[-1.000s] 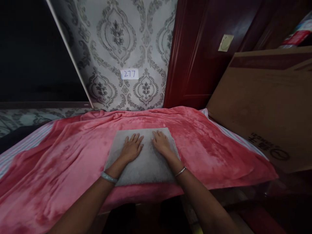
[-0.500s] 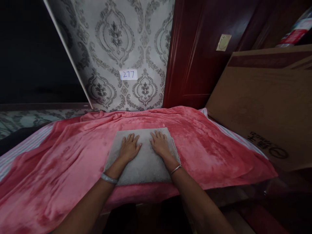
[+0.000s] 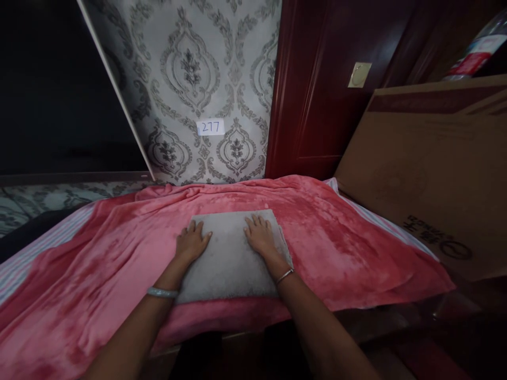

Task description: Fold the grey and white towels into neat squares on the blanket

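Note:
A grey, plush-looking cloth (image 3: 227, 264), folded into a rectangle with layered edges at its right side, lies flat on a pink blanket (image 3: 332, 248). My left hand (image 3: 190, 243) rests at the cloth's left edge, fingers spread. On the upper right part of the cloth lies my right hand (image 3: 259, 235), palm down with its fingers stretched out. Neither hand grips anything. A pale bangle (image 3: 162, 292) is on my left wrist, and a thin bracelet (image 3: 285, 275) circles the right one.
A large cardboard box (image 3: 428, 169) stands at the right, with a bottle (image 3: 477, 55) above it. At the left is a dark screen (image 3: 67, 95). Behind the blanket rise a patterned wall (image 3: 222, 68) with a paper label (image 3: 210, 126) and a dark red door (image 3: 304, 95).
My left hand has slid left across the grey cloth to its left edge. The right hand stays in place on the cloth. The view has shifted slightly.

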Demonstrator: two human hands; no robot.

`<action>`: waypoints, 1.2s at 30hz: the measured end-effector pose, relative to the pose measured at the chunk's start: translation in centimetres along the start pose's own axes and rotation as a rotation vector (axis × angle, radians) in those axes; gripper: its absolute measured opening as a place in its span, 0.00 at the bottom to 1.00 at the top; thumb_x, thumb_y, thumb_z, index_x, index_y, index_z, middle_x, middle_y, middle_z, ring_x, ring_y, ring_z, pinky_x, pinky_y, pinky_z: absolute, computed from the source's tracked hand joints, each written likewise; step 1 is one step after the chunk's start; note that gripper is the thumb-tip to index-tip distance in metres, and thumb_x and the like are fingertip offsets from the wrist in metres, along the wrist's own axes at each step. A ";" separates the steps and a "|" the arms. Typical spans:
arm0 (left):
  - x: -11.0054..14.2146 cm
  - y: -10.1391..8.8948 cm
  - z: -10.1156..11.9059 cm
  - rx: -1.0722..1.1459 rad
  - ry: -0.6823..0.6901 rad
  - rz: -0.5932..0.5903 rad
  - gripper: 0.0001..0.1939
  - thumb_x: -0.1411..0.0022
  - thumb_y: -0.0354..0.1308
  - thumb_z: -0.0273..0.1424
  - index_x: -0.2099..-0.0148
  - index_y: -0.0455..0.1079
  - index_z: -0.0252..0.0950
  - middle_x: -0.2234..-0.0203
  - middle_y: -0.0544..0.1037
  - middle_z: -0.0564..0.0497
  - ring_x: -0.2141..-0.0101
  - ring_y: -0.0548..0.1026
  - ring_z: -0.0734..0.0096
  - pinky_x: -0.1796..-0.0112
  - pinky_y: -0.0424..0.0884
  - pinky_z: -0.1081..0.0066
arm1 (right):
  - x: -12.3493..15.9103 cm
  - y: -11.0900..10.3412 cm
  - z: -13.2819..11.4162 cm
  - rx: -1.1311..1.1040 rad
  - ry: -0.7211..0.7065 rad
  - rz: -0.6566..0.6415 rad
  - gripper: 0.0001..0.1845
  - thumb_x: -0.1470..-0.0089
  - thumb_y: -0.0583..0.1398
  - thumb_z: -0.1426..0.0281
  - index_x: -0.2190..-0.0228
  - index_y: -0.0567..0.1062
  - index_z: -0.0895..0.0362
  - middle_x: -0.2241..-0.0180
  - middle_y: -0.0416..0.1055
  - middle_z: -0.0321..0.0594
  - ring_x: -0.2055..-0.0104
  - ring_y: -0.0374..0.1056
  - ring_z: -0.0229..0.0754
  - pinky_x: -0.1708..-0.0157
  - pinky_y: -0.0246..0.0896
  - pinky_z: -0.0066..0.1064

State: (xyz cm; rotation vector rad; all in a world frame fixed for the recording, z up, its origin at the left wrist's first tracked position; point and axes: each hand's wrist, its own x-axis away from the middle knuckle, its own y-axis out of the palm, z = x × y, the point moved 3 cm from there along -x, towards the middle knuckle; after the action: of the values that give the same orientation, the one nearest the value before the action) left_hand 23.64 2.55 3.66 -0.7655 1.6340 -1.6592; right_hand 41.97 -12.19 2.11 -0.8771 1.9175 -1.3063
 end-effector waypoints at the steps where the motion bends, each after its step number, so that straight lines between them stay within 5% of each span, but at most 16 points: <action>1: -0.1 -0.1 -0.3 -0.001 -0.013 -0.004 0.34 0.30 0.40 0.46 0.28 0.54 0.35 0.29 0.53 0.37 0.35 0.60 0.41 0.41 0.63 0.43 | 0.0 0.0 0.0 -0.004 0.000 0.000 0.28 0.31 0.47 0.62 0.33 0.61 0.51 0.30 0.51 0.45 0.29 0.44 0.52 0.32 0.36 0.50; 5: -0.7 -1.0 -0.1 -0.053 0.022 0.044 0.31 0.30 0.42 0.45 0.33 0.63 0.33 0.32 0.60 0.36 0.33 0.54 0.40 0.38 0.55 0.39 | -0.2 0.2 0.1 -0.020 -0.001 0.001 0.28 0.31 0.47 0.62 0.33 0.61 0.51 0.30 0.51 0.44 0.29 0.44 0.53 0.32 0.35 0.50; 10: -2.6 -1.7 3.8 0.022 0.266 0.054 0.26 0.29 0.42 0.37 0.33 0.63 0.36 0.33 0.62 0.38 0.32 0.57 0.50 0.36 0.53 0.43 | -0.3 0.4 0.2 -0.015 0.002 0.003 0.28 0.31 0.47 0.62 0.33 0.61 0.51 0.30 0.51 0.44 0.29 0.44 0.52 0.32 0.36 0.50; 16: -4.4 0.3 7.2 0.049 0.365 0.051 0.28 0.28 0.40 0.36 0.30 0.59 0.37 0.31 0.59 0.40 0.32 0.56 0.50 0.36 0.52 0.41 | -0.5 0.4 0.2 -0.002 -0.007 0.018 0.28 0.31 0.47 0.61 0.34 0.61 0.50 0.30 0.52 0.44 0.29 0.45 0.52 0.33 0.36 0.49; 29: -4.0 1.2 7.4 0.035 0.368 0.073 0.28 0.27 0.38 0.37 0.30 0.58 0.39 0.31 0.60 0.43 0.32 0.57 0.50 0.36 0.53 0.42 | -2.0 -0.3 0.5 -0.027 0.031 -0.063 0.28 0.32 0.48 0.61 0.35 0.63 0.52 0.31 0.55 0.45 0.30 0.47 0.51 0.34 0.41 0.49; 36: -4.1 1.4 7.3 0.039 0.368 0.079 0.28 0.27 0.38 0.38 0.30 0.59 0.40 0.32 0.61 0.44 0.32 0.57 0.50 0.36 0.53 0.43 | -2.0 0.0 0.5 0.020 0.058 0.022 0.28 0.31 0.46 0.63 0.34 0.62 0.53 0.30 0.52 0.47 0.28 0.44 0.55 0.33 0.36 0.54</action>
State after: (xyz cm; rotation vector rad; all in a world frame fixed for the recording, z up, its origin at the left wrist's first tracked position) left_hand 32.02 1.44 2.76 -0.3842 1.8450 -1.8479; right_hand 43.51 -10.81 2.28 -0.8142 1.9503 -1.3492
